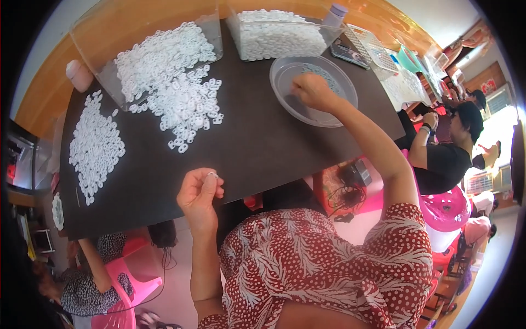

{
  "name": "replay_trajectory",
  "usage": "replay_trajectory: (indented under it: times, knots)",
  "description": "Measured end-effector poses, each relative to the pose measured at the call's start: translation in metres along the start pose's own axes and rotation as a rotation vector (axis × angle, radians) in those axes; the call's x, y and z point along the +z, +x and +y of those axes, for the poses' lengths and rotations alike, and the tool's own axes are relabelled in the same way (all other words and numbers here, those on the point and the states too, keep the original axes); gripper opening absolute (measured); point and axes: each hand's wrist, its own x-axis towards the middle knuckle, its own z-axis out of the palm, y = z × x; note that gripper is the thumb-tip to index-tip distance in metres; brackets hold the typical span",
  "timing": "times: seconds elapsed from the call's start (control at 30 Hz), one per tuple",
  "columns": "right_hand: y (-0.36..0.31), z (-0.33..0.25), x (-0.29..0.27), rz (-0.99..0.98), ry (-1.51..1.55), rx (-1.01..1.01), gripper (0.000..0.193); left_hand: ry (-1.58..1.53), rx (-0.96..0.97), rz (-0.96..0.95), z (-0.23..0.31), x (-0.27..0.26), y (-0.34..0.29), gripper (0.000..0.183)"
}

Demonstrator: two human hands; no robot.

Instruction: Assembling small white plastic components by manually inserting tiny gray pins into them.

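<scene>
- One dark table point(246, 129) spreads ahead of the left hand point(199, 196), which sits over its near edge; the right hand point(313, 91) is farther forward and to the right.
- Larger clear box point(101, 52): ahead and left of the left hand, well apart from it, with white pieces inside.
- Smaller clear box point(285, 23): just beyond the right hand, slightly left of it, also loaded with white pieces.
- Loose white heap point(189, 104): straight ahead of the left hand, a little to its left. Left hand is the nearer one; not touching.
- Round clear basin point(282, 96): directly below the right hand; from the left hand it lies forward and right, well apart.
- Slim white pile point(97, 145): left of the left hand, long axis running away from the body.
- Right hand: fingers curled in, knuckles up; fingertips hidden, so contents and closure cannot be told.
- Left hand: thumb and forefinger pinched together on a small white piece point(212, 174); its long axis is too small to read.
- Bluish-green bits point(327, 77): in the basin, just beyond the right hand and to its right.
</scene>
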Motion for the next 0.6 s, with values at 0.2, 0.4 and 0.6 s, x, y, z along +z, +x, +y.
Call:
replay_trajectory:
  times: [0.2, 0.4, 0.6]
  knots:
    - [-0.007, 0.007, -0.01, 0.023, 0.221, 0.12, 0.008, -0.023, 0.015, -0.025, -0.001, -0.002, 0.001, 0.009]
    - [-0.006, 0.003, 0.006, 0.118, 0.119, -0.007, 0.009, -0.029, 0.021, -0.019, -0.002, -0.002, 0.0, 0.009]
    - [0.002, 0.007, 0.011, 0.108, -0.009, -0.116, 0.005, -0.044, 0.027, -0.02, -0.004, -0.002, 0.0, 0.009]
